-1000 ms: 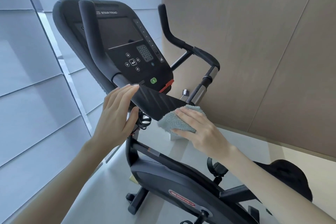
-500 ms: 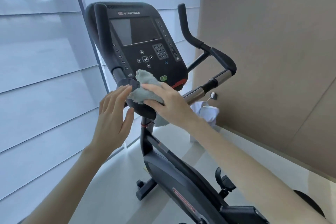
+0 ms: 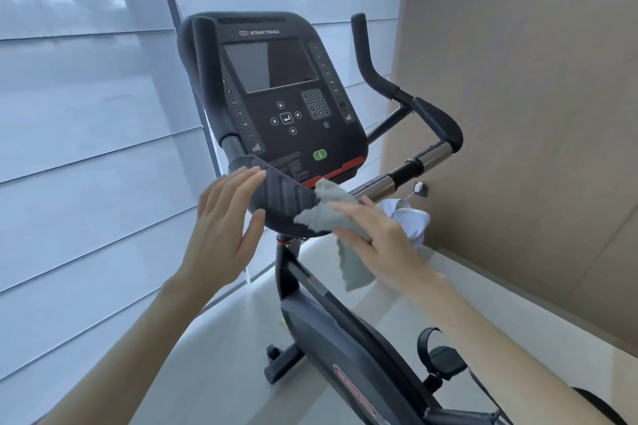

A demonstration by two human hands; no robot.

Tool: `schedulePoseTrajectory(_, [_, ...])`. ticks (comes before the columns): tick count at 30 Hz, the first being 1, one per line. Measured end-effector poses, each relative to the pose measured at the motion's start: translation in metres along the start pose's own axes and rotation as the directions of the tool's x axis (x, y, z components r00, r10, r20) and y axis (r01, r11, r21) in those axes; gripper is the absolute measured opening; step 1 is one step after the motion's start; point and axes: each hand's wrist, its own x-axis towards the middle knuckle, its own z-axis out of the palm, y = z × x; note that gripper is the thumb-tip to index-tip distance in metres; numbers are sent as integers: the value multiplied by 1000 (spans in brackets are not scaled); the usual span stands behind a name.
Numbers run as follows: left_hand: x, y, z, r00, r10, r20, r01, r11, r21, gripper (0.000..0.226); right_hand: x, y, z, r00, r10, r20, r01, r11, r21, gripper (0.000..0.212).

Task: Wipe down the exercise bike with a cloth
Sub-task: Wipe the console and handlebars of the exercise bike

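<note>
Fingers of the right hand (image 3: 376, 235) press a grey cloth (image 3: 328, 214) against the right end of the ribbed black pad (image 3: 283, 200) below the console (image 3: 286, 93) of the exercise bike (image 3: 345, 355); this grip pins the cloth under flat fingers, its loose tail hanging down. The left hand (image 3: 224, 235) is released and spread, fingertips touching the pad's left end. Beyond stand the handlebar (image 3: 414, 162), a window blind (image 3: 86, 148) and a tan wall (image 3: 535, 79).

cloth (image 3: 326, 214): fuzzy terry | console (image 3: 283, 97): matt plastic | handlebar tube (image 3: 428, 160): shiny metal
</note>
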Motion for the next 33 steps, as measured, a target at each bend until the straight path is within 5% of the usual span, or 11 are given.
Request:
schedulePoseTrajectory(4, [15,0,3,996,89,24,-90,995,30,39,29,1,-28,901,351,-255,-259,907,333,22])
schedulePoseTrajectory(9, [20,1,11,983,181,37,-182,983,29,39,47,5,15,979,201,-36,-204,960,-194,33])
schedulePoseTrajectory(11, [19,3,14,980,189,60,-191,981,29,40,44,11,23,987,161,17,-150,949,-276,37])
schedulePoseTrajectory(27, [20,38,36,994,76,79,-90,975,201,37,63,103,-37,977,204,61,-151,865,-479,33])
schedulePoseTrajectory(33, [11,53,40,997,-16,70,-6,955,297,39,79,76,-16,961,80,264,21,932,-362,40])
